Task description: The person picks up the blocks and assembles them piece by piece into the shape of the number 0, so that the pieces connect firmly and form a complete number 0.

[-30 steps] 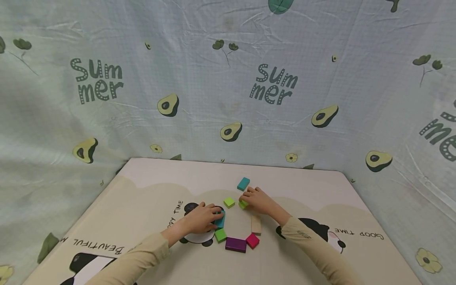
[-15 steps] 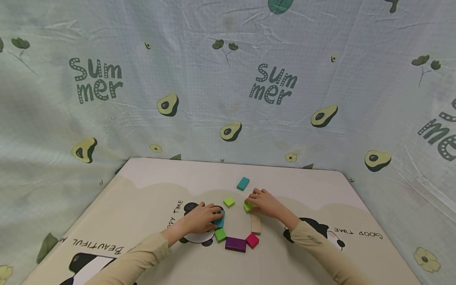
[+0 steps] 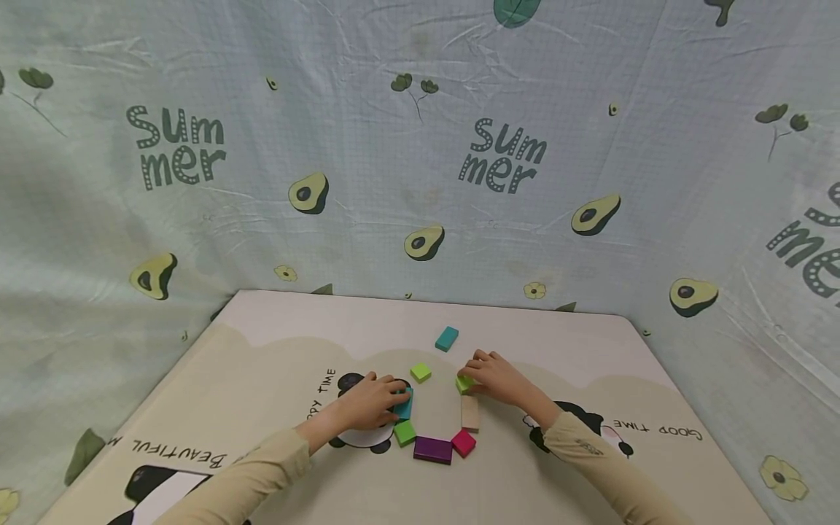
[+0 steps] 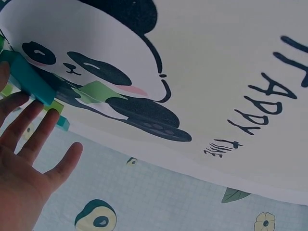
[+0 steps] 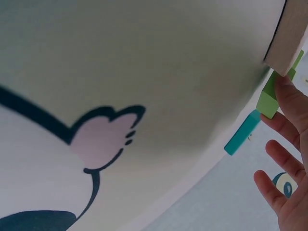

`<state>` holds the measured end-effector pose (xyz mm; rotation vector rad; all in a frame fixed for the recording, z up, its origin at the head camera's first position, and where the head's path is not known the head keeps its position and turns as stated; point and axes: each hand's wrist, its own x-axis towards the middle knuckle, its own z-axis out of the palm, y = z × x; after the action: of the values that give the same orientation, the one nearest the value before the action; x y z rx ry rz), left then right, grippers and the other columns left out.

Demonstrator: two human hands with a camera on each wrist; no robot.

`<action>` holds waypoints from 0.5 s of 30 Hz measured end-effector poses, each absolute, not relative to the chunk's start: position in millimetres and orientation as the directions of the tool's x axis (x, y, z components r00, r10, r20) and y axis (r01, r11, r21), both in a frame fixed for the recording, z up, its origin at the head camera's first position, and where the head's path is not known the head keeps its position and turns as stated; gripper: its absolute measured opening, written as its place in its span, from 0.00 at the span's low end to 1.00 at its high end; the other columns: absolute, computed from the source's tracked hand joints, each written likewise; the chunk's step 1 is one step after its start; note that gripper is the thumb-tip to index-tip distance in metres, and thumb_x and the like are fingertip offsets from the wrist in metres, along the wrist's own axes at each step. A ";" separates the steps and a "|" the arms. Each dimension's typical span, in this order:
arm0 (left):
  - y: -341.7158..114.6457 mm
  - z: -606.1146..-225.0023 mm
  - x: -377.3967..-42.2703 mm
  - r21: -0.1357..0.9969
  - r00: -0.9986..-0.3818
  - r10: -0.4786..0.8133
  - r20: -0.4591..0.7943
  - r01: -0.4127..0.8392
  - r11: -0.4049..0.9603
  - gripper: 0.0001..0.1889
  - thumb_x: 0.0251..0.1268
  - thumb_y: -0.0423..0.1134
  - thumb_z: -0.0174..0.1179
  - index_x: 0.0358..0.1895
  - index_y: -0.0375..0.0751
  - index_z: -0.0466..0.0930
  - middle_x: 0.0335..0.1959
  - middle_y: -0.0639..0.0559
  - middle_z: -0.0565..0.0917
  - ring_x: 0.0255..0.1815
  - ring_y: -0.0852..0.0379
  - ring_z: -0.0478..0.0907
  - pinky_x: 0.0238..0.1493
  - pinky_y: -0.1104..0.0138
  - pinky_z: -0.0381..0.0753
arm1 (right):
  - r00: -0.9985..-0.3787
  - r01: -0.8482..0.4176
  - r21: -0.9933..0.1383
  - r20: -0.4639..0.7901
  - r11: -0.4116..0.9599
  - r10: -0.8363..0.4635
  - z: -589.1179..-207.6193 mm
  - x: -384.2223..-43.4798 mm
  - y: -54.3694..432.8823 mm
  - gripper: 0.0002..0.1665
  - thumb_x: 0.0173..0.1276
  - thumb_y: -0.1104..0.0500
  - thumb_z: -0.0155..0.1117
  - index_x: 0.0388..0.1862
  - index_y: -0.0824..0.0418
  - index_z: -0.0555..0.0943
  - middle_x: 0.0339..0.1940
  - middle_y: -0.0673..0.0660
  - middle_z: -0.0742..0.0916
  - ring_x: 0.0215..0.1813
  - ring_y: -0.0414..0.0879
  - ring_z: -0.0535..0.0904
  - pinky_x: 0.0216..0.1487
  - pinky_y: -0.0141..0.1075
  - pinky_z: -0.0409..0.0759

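Observation:
My right hand point(image 3: 495, 375) pinches a light green block point(image 3: 464, 384) between thumb and index finger, right at the far end of a plain wooden block point(image 3: 469, 414). The other fingers are spread away from the green block point(image 5: 268, 98) in the right wrist view. On the left, my left hand point(image 3: 369, 402) holds a teal block point(image 3: 405, 405) at its sides, its thumb at the near end. In the left wrist view, fingertips lie along that teal block point(image 4: 31, 77). A green block point(image 3: 404, 433) sits at the teal block's near end.
Closest to me lie a purple block point(image 3: 432, 450) and a red block point(image 3: 463, 442). Another light green block point(image 3: 421, 372) and a second teal block point(image 3: 447, 339) lie farther back. The printed table point(image 3: 315, 321) meets a patterned curtain point(image 3: 367, 240) behind.
My right hand has slid the light green block right and slightly nearer, to the wooden block's far end. The left hand has stayed on the teal block.

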<state>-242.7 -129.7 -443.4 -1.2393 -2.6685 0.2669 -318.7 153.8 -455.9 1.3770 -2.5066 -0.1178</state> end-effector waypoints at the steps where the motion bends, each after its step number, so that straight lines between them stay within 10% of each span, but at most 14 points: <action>1: -129.7 -443.4 -242.8 -0.239 -0.633 0.768 0.094 0.734 0.635 0.21 0.59 0.52 0.54 0.55 0.50 0.73 0.53 0.54 0.76 0.50 0.56 0.73 0.43 0.58 0.74 | -0.507 -0.816 0.201 0.203 0.543 -0.837 -456.5 -318.7 154.5 0.17 0.54 0.49 0.64 0.44 0.49 0.79 0.39 0.46 0.84 0.40 0.41 0.68 0.39 0.35 0.68; 15: -129.9 -444.3 -243.4 -0.245 -0.629 0.771 0.093 0.737 0.630 0.22 0.59 0.52 0.54 0.55 0.50 0.73 0.53 0.53 0.75 0.51 0.56 0.73 0.44 0.57 0.74 | -0.495 -0.825 0.193 0.209 0.532 -0.843 -462.9 -319.9 159.0 0.17 0.54 0.49 0.64 0.44 0.47 0.79 0.39 0.45 0.84 0.39 0.40 0.68 0.38 0.33 0.68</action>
<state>-243.4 -129.9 -444.3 -1.2450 -2.6623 0.2734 -319.9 159.0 -462.9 1.3944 -2.4965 -0.0969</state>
